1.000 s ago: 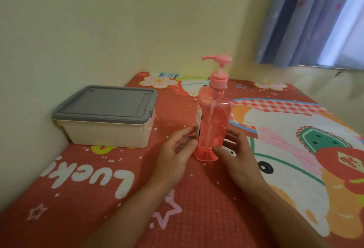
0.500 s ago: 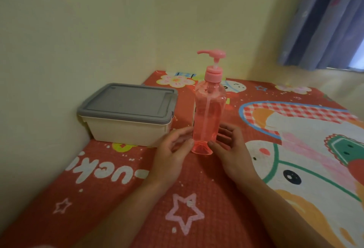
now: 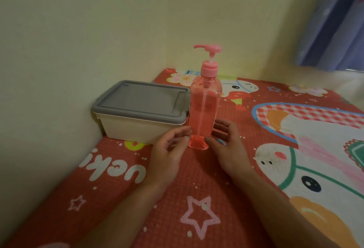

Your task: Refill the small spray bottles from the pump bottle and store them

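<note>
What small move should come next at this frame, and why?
Probably shift the left hand to the grey lid of the closed box and open it. The pump bottle stands upright on the mat, the right hand and the left loose at its base, and no small spray bottles show; they may be in the box, which cannot be seen.

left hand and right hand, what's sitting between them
The pink pump bottle stands upright on the red mat between the left hand and the right hand, its foot by both thumbs. The head view shows it.
</note>
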`<state>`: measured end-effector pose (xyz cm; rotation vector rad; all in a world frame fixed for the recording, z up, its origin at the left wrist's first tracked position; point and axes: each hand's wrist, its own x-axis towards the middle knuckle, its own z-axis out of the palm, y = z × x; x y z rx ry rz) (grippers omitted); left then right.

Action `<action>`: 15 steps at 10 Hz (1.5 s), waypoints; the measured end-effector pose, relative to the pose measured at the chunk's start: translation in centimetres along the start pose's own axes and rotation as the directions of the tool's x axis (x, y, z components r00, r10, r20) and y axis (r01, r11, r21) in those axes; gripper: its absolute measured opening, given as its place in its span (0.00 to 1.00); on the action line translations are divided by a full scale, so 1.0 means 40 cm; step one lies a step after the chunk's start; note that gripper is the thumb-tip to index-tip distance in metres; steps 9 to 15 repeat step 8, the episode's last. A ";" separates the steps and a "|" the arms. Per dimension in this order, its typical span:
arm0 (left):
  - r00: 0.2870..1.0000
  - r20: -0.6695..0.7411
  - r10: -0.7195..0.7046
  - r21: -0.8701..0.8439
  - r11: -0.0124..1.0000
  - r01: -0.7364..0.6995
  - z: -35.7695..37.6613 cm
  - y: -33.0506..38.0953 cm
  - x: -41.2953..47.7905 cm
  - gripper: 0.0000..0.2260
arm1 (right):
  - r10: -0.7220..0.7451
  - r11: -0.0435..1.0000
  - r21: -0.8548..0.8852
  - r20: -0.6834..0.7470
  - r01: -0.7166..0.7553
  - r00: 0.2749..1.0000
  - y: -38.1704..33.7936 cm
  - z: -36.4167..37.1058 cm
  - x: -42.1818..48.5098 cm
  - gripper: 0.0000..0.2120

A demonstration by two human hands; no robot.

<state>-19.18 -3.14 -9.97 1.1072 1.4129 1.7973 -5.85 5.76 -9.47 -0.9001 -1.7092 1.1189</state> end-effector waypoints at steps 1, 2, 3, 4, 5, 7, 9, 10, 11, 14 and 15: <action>1.000 -0.002 -0.010 -0.019 1.000 0.010 -0.005 -0.002 -0.001 0.12 | -0.007 1.000 0.001 0.006 0.007 1.000 -0.002 0.005 0.000 0.20; 1.000 -0.002 -0.025 -0.036 0.999 0.025 -0.006 -0.001 0.001 0.11 | -0.001 1.000 -0.005 0.012 0.002 1.000 0.000 0.004 0.001 0.21; 0.999 -0.002 -0.040 -0.070 0.997 0.039 -0.009 0.001 0.004 0.10 | 0.001 1.000 -0.002 0.015 -0.001 1.000 0.000 0.004 0.001 0.21; 0.998 0.005 -0.059 -0.087 0.994 0.059 -0.015 0.002 0.009 0.11 | 0.006 1.000 -0.008 0.018 -0.006 1.000 -0.001 0.003 0.000 0.21; 0.998 0.014 -0.056 -0.099 0.993 0.057 -0.016 0.000 0.010 0.11 | 0.017 1.000 0.000 0.028 -0.017 0.999 -0.003 -0.003 -0.005 0.21; 0.998 0.026 -0.050 -0.103 0.993 0.052 -0.016 0.002 0.009 0.11 | 0.023 1.000 0.004 0.040 -0.023 0.999 -0.016 -0.022 -0.011 0.19; 0.998 0.020 -0.051 -0.099 0.994 0.053 -0.016 -0.001 0.012 0.11 | 0.010 0.999 0.041 -0.007 -0.010 1.000 -0.043 -0.051 -0.013 0.17; 0.998 0.020 -0.051 -0.099 0.994 0.053 -0.016 -0.001 0.012 0.11 | 0.010 0.999 0.041 -0.007 -0.010 1.000 -0.043 -0.051 -0.013 0.17; 0.998 0.020 -0.051 -0.099 0.994 0.053 -0.016 -0.001 0.012 0.11 | 0.010 0.999 0.041 -0.007 -0.010 1.000 -0.043 -0.051 -0.013 0.17; 0.998 0.020 -0.051 -0.099 0.994 0.053 -0.016 -0.001 0.012 0.11 | 0.010 0.999 0.041 -0.007 -0.010 1.000 -0.043 -0.051 -0.013 0.17; 0.998 0.020 -0.051 -0.099 0.994 0.053 -0.016 -0.001 0.012 0.11 | 0.010 0.999 0.041 -0.007 -0.010 1.000 -0.043 -0.051 -0.013 0.17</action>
